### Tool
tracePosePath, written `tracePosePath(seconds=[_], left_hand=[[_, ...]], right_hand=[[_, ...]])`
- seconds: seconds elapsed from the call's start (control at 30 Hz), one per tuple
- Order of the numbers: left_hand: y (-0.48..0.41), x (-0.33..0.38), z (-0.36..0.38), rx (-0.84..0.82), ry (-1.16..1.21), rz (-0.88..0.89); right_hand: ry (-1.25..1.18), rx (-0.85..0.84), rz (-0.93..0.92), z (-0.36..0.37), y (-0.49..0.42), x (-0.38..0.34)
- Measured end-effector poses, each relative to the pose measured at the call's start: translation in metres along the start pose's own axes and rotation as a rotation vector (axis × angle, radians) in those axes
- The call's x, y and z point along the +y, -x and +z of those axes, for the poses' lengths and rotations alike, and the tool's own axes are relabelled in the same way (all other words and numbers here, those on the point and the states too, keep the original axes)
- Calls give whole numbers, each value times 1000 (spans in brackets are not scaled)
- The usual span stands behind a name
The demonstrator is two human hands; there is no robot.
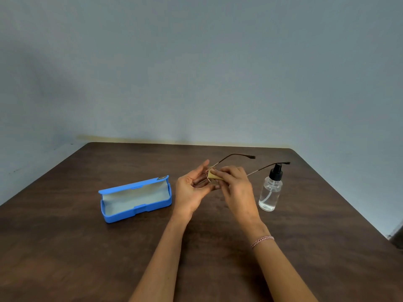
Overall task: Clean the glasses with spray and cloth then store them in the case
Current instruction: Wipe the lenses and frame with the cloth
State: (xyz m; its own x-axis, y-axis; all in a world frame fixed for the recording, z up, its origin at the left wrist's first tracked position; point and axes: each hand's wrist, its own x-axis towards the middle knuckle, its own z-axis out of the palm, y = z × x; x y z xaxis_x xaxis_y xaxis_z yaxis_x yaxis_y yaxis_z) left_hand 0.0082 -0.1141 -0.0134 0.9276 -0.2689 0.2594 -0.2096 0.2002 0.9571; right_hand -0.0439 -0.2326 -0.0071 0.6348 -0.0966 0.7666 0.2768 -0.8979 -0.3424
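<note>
Thin metal-framed glasses (236,157) with brown temple tips are held above the middle of the table, their arms unfolded and pointing away to the right. My left hand (192,189) holds the frame's front from the left, palm up. My right hand (234,184) pinches a small yellow cloth (211,175) against a lens. The lenses are mostly hidden by my fingers. A blue glasses case (135,200) lies open on the left, its pale lining showing. A clear spray bottle (270,190) with a black pump stands upright just right of my right hand.
The dark wooden table (87,247) ends at a far edge against a grey wall and slants off at the right edge. A dark object (397,238) shows at the right border beyond the table.
</note>
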Motion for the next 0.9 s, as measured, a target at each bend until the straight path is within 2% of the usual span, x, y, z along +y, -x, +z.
tracePosePath(seconds=[0.17, 0.3, 0.43, 0.6, 0.77, 0.9], left_hand=[[-1, 4, -6, 31, 30, 24], [0, 9, -6, 6, 4, 47], [3, 11, -1, -41, 1, 48], [2, 13, -7, -10, 4, 87], [1, 19, -12, 86, 96, 81], [-2, 17, -13, 134, 195, 39]], right_hand=[[-27, -171, -94, -8, -1, 3], [75, -64, -28, -8, -2, 4], [21, 13, 25, -2, -2, 0], [-160, -86, -28, -6, -3, -2], [-77, 5, -33, -14, -2, 3], [-61, -4, -51, -9, 2, -2]])
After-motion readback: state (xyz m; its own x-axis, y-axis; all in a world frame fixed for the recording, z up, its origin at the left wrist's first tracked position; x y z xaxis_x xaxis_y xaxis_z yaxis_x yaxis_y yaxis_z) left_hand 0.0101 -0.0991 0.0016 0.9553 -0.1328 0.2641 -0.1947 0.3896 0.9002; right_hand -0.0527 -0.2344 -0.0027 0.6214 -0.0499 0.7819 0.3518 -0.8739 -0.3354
